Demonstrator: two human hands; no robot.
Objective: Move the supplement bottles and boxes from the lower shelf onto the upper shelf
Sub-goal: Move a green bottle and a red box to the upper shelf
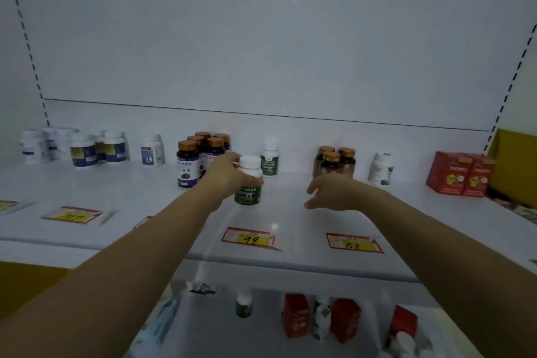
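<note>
Left hand holds green-label bottle inside its grip, upright.

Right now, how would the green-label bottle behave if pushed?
Likely stable: the green-label bottle looks squat, upright on the shelf. Probably rigid; the left hand grips it without denting. The glossy shelf may let it slide.

We look from head height, forward and slightly down, close onto the upper shelf, with the lower shelf below.
</note>
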